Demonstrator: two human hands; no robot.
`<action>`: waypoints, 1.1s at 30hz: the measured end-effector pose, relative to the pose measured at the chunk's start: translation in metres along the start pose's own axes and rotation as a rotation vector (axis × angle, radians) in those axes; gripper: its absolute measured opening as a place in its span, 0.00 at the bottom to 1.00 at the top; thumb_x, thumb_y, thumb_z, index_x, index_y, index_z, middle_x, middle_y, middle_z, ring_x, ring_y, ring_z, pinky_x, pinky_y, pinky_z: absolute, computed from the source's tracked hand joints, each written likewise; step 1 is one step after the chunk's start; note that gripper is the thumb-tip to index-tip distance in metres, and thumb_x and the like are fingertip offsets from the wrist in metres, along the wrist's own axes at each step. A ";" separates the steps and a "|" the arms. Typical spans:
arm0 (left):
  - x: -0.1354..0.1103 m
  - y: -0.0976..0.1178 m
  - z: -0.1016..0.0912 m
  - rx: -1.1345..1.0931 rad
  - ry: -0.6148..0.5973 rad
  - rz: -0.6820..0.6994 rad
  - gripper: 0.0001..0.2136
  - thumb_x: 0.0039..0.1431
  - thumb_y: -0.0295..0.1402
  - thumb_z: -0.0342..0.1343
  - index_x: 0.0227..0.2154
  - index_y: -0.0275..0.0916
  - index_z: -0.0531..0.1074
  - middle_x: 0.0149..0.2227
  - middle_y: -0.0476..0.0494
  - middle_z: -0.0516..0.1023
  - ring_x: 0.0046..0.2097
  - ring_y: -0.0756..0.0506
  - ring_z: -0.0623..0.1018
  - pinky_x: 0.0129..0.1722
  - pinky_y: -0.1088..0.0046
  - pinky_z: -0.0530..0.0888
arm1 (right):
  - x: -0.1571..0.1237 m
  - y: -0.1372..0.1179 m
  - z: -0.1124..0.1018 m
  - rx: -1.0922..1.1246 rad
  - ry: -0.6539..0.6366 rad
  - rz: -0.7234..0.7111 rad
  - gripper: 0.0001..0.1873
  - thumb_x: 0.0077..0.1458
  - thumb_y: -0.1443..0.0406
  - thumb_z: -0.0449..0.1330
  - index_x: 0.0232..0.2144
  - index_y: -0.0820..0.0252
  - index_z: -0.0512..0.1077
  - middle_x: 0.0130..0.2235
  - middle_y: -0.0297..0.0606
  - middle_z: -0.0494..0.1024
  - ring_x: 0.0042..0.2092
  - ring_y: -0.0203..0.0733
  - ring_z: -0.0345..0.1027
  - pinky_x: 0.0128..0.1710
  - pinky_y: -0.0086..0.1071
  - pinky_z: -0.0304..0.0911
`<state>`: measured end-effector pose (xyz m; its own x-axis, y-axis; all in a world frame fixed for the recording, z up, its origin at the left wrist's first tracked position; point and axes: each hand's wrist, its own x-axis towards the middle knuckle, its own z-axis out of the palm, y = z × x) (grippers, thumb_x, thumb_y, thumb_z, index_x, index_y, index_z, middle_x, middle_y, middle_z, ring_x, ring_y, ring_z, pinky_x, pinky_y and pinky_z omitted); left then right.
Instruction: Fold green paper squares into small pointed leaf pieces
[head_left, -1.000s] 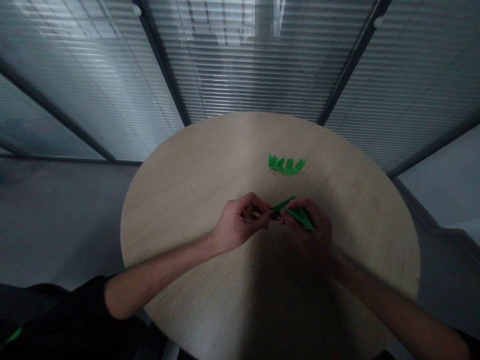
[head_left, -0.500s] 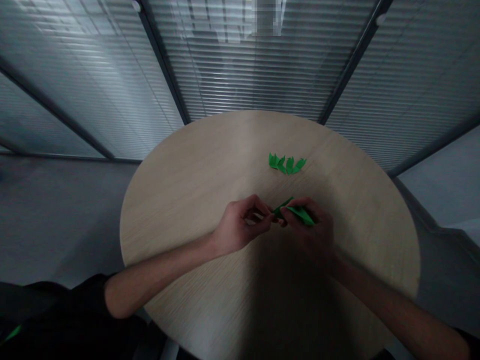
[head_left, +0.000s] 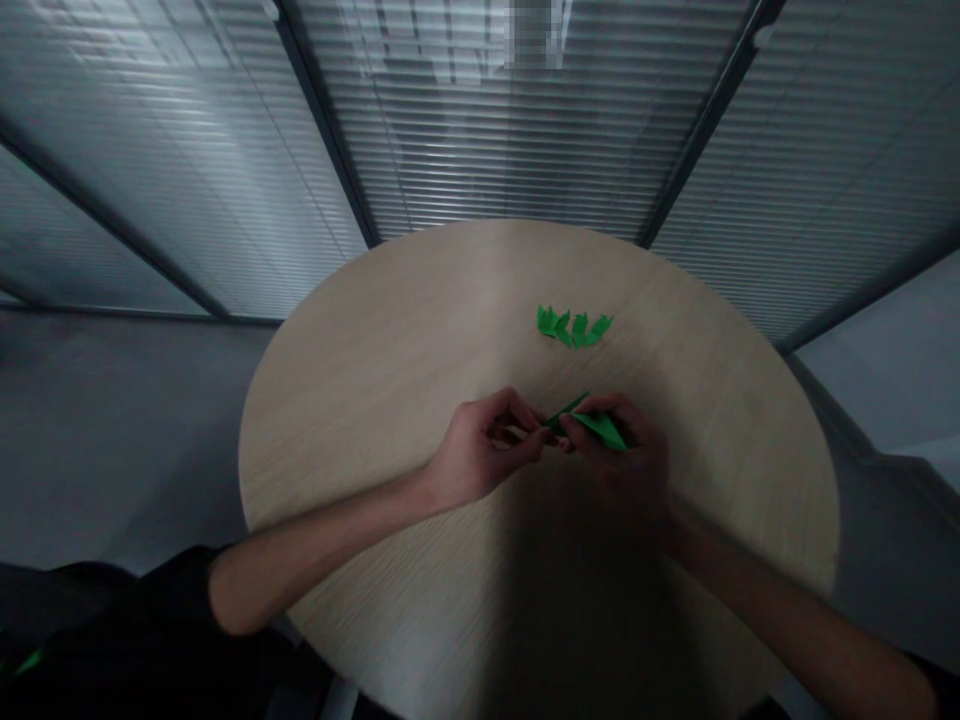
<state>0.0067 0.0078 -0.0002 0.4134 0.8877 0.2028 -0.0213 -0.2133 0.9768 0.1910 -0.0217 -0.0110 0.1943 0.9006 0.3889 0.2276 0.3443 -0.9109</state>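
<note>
- I see the left hand [head_left: 487, 447] curled narrow, its fingertips pinching one end of the folded green paper [head_left: 592, 425].
- The right hand [head_left: 619, 465] is closed on the same paper, so the paper stays between both hands.
- Small green paper pieces [head_left: 574, 328] lie together on the round wooden table [head_left: 360, 400], apart from the hands.
</note>
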 end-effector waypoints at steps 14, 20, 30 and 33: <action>-0.001 0.001 0.000 -0.057 -0.026 -0.021 0.12 0.63 0.38 0.65 0.32 0.36 0.69 0.36 0.38 0.85 0.32 0.47 0.85 0.29 0.75 0.82 | 0.003 -0.008 -0.001 -0.005 -0.031 0.008 0.10 0.55 0.60 0.69 0.31 0.56 0.72 0.24 0.30 0.78 0.23 0.37 0.73 0.22 0.28 0.69; 0.000 -0.002 -0.002 -0.026 -0.031 -0.011 0.10 0.63 0.36 0.63 0.33 0.36 0.69 0.37 0.39 0.84 0.31 0.48 0.83 0.29 0.75 0.81 | 0.004 -0.007 -0.006 -0.044 -0.097 0.007 0.08 0.58 0.61 0.67 0.33 0.56 0.72 0.27 0.32 0.79 0.26 0.38 0.74 0.24 0.29 0.68; 0.003 0.001 -0.005 0.143 -0.018 0.032 0.07 0.60 0.32 0.63 0.38 0.35 0.77 0.35 0.43 0.82 0.33 0.49 0.82 0.33 0.76 0.80 | 0.011 -0.008 -0.011 -0.095 -0.201 -0.149 0.03 0.56 0.66 0.70 0.34 0.54 0.79 0.36 0.36 0.80 0.37 0.41 0.75 0.37 0.34 0.72; 0.003 0.003 -0.005 0.141 -0.012 0.027 0.07 0.60 0.33 0.63 0.37 0.35 0.77 0.34 0.43 0.82 0.32 0.50 0.81 0.31 0.77 0.80 | 0.012 -0.009 -0.011 -0.024 -0.210 -0.058 0.03 0.55 0.65 0.71 0.33 0.54 0.80 0.37 0.36 0.81 0.38 0.41 0.76 0.37 0.33 0.73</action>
<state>0.0038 0.0123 0.0035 0.4256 0.8759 0.2272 0.0947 -0.2928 0.9515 0.2023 -0.0174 0.0029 -0.0223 0.9157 0.4011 0.2557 0.3931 -0.8832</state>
